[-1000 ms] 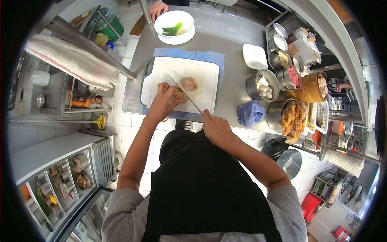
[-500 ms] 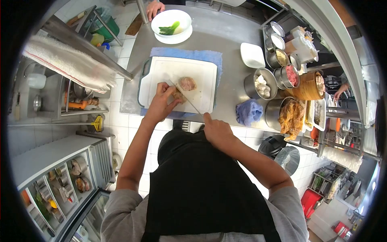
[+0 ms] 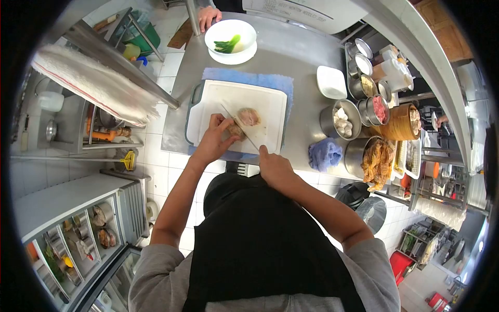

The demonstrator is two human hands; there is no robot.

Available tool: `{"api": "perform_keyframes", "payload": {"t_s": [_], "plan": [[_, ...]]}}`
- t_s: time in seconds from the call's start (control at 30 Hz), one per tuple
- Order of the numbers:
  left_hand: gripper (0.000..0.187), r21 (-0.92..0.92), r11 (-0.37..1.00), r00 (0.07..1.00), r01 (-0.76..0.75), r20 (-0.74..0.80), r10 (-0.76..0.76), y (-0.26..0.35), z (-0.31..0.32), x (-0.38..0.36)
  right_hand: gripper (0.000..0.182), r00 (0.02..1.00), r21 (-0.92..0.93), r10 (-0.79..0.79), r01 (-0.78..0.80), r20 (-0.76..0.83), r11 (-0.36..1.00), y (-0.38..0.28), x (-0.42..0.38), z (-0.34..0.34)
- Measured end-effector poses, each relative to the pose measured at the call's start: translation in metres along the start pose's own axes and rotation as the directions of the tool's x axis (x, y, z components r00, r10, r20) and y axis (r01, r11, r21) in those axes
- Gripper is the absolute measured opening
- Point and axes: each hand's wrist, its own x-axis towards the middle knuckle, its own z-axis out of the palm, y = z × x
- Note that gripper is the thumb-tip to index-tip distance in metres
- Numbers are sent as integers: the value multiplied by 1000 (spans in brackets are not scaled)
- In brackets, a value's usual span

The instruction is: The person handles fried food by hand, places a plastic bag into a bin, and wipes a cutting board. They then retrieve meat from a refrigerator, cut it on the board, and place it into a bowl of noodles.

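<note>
A white cutting board [image 3: 218, 93] lies before me on a blue cloth [image 3: 249, 75]. My right hand [image 3: 275, 169] is closed around the handle of a knife [image 3: 251, 141], whose blade runs diagonally up and left over the board. The fingers of my left hand [image 3: 214, 141] curl round a piece of meat [image 3: 235, 133] on the blade's left side, holding it against the board. A second piece of meat [image 3: 249, 117], with a pinkish cut face, rests just right of the blade. Whether the blade is in the meat is hard to see.
At the back, a white bowl [image 3: 248, 32] holds green leafy vegetable [image 3: 227, 46]; another person's hand [image 3: 209, 16] rests beside it. To the right are a white dish [image 3: 331, 82], a pot of white pieces [image 3: 326, 118], a crumpled blue cloth [image 3: 325, 154] and browned meat [image 3: 378, 161].
The whole view has shifted, so the table appears slightly lower and farther right. My left fingers sit a little differently on the meat; the knife stays between the two pieces.
</note>
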Motion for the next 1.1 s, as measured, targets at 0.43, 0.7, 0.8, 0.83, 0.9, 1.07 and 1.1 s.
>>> {"api": "perform_keyframes", "payload": {"t_s": [0.43, 0.7, 0.8, 0.83, 0.9, 1.07, 1.1], "plan": [[45, -25, 1000, 1000, 6, 18, -5, 7, -9, 6, 17, 986, 4, -88, 90, -142, 996, 1, 25, 6], [44, 19, 1000, 999, -24, -45, 25, 2, 2, 4, 31, 981, 105, -145, 159, -129, 982, 26, 84, 19], [46, 21, 1000, 997, 2, -76, 0, 2, 7, 1, 32, 965, 199, -237, 255, -107, 946, 50, 85, 6], [46, 20, 1000, 996, -19, -92, 21, 2, 6, 2, 34, 935, 203, -322, 347, -149, 916, 50, 83, -2], [46, 14, 999, 993, -39, -109, 41, 3, 6, 0, 31, 959, 136, -246, 264, -138, 955, 40, 68, -4], [43, 37, 996, 990, -83, -113, 87, 4, 7, -1, 23, 942, 11, -193, 204, -274, 979, 18, 8, -1], [43, 36, 996, 990, -82, -109, 85, 4, 7, -1, 22, 951, 2, -171, 177, -256, 984, 16, -2, -2]]}}
